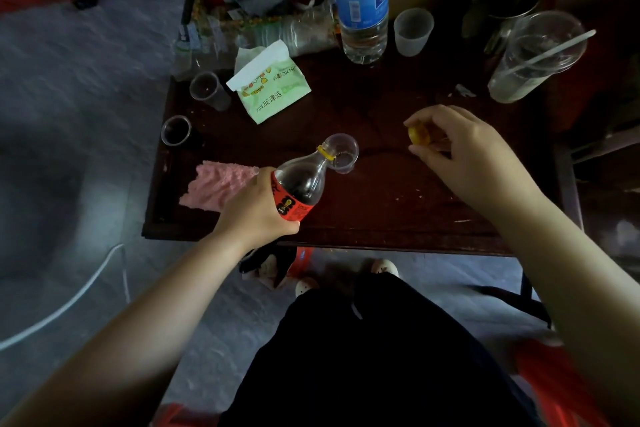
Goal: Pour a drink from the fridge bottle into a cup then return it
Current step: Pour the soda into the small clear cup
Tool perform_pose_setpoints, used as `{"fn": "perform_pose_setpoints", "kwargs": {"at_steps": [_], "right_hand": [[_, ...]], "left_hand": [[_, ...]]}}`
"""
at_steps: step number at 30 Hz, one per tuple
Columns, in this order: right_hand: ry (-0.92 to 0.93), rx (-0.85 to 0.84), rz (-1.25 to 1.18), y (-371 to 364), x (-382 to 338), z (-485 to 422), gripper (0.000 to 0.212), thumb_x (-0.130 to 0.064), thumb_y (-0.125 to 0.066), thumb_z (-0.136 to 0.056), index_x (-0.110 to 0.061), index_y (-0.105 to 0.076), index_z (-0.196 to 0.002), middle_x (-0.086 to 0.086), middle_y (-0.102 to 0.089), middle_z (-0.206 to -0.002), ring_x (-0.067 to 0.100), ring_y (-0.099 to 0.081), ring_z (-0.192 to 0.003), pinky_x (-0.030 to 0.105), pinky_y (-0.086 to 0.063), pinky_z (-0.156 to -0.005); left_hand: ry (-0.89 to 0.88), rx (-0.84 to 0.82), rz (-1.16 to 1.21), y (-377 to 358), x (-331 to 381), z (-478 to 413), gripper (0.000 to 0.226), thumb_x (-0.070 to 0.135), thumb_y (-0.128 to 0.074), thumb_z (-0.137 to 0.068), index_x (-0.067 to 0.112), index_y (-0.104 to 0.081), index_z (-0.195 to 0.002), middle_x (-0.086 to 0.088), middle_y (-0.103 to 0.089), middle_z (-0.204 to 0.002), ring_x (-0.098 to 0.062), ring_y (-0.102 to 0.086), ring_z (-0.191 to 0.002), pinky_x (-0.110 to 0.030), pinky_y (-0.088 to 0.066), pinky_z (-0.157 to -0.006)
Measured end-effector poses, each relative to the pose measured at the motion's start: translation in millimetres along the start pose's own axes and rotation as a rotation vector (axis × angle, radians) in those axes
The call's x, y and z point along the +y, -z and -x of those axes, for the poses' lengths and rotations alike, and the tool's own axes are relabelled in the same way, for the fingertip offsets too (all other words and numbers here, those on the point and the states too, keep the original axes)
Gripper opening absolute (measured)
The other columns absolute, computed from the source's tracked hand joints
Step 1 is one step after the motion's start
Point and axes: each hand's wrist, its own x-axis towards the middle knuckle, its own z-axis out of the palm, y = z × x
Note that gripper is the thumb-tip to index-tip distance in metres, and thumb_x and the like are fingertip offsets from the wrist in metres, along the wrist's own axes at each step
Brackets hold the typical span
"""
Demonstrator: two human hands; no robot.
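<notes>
The fingers [265, 174] of the left hand [254, 208] are curled around the red label of the cola bottle [301, 184] and grip it firmly, with the thumb underneath. The bottle is tilted up and to the right in the picture. Its open yellow neck lies over the rim of the small clear cup [343, 153], which stands on the dark desk [381, 211] in the middle of the frame. The left wrist is bent a little and the bare forearm runs down to the lower left corner.

In the right hand [464, 156], the thumb and the first fingers pinch the yellow cap [419, 135], and the other fingers are loosely bent. This hand hovers right of the cup, apart from it, and its forearm goes down to the lower right edge.

I judge that the pouring step is in hand. The bottle is open and its mouth is at the cup, but I cannot tell whether the drink already flows, and the cup looks almost empty. The next move calls for a slow, steady tilt, because the cup is small and light and nothing holds it. After that the bottle must come upright, the cap must go back on the neck, and the bottle must return to the fridge, which is not in view.
</notes>
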Motion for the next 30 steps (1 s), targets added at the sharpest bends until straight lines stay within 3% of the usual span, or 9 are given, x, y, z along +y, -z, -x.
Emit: {"fn": "perform_pose_setpoints", "kwargs": {"at_steps": [6, 12, 19, 24, 28, 30], "right_hand": [[-0.005, 0.003, 0.003, -0.1, 3.4, -0.5, 0.029, -0.019, -0.066, -0.086, -0.023, -0.06, -0.114, -0.006, -0.056, -0.106, 0.008, -0.058, -0.091, 0.008, -0.043, -0.077], [-0.011, -0.01, 0.016, -2.0, 6.5, 1.1, 0.029, -0.021, -0.066, -0.086, -0.024, -0.059, -0.115, -0.008, -0.056, -0.107, 0.006, -0.056, -0.088, 0.001, -0.04, -0.071], [-0.011, -0.014, 0.006, -3.7, 8.4, 1.8, 0.03, -0.02, -0.066, -0.086, -0.025, -0.059, -0.114, -0.008, -0.055, -0.105, 0.005, -0.055, -0.085, 0.0, -0.04, -0.07], [-0.014, -0.016, 0.014, -4.1, 8.7, 3.1, 0.03, -0.021, -0.066, -0.086, -0.025, -0.059, -0.114, -0.009, -0.054, -0.104, 0.008, -0.056, -0.085, 0.007, -0.041, -0.069], [-0.008, -0.007, -0.008, -3.9, 7.6, 5.1, 0.029, -0.02, -0.066, -0.086, -0.024, -0.059, -0.114, -0.007, -0.055, -0.105, 0.011, -0.058, -0.086, 0.025, -0.052, -0.075], [-0.008, -0.004, -0.013, -3.7, 8.2, 5.8, 0.03, -0.02, -0.066, -0.086, -0.024, -0.059, -0.114, -0.008, -0.055, -0.105, 0.011, -0.058, -0.087, 0.024, -0.052, -0.076]], "left_hand": [[0.004, -0.002, -0.03, 0.0, -1.0, -2.5, 0.078, 0.039, -0.08, -0.058, 0.019, -0.042, -0.123, 0.007, -0.057, -0.106, -0.012, -0.059, -0.084, -0.028, -0.048, -0.064], [-0.004, 0.007, -0.062, 1.0, -0.4, -2.3, 0.075, 0.036, -0.08, -0.057, 0.018, -0.044, -0.121, 0.005, -0.06, -0.102, -0.014, -0.061, -0.082, -0.033, -0.053, -0.067], [-0.015, 0.007, -0.105, 0.8, 0.2, -1.3, 0.075, 0.036, -0.081, -0.057, 0.017, -0.044, -0.12, 0.004, -0.057, -0.105, -0.014, -0.057, -0.084, -0.029, -0.045, -0.066], [-0.003, 0.004, -0.112, 0.9, -1.8, -0.3, 0.079, 0.037, -0.081, -0.057, 0.017, -0.042, -0.122, 0.004, -0.055, -0.107, -0.013, -0.054, -0.082, -0.027, -0.041, -0.063], [0.0, 0.018, -0.15, -0.2, -2.2, -0.9, 0.081, 0.04, -0.081, -0.056, 0.016, -0.042, -0.123, 0.002, -0.055, -0.109, -0.013, -0.052, -0.082, -0.027, -0.038, -0.061], [0.004, 0.02, -0.154, -0.1, -2.1, -1.5, 0.081, 0.04, -0.082, -0.056, 0.015, -0.043, -0.122, 0.002, -0.055, -0.108, -0.013, -0.052, -0.082, -0.027, -0.039, -0.062]]}}
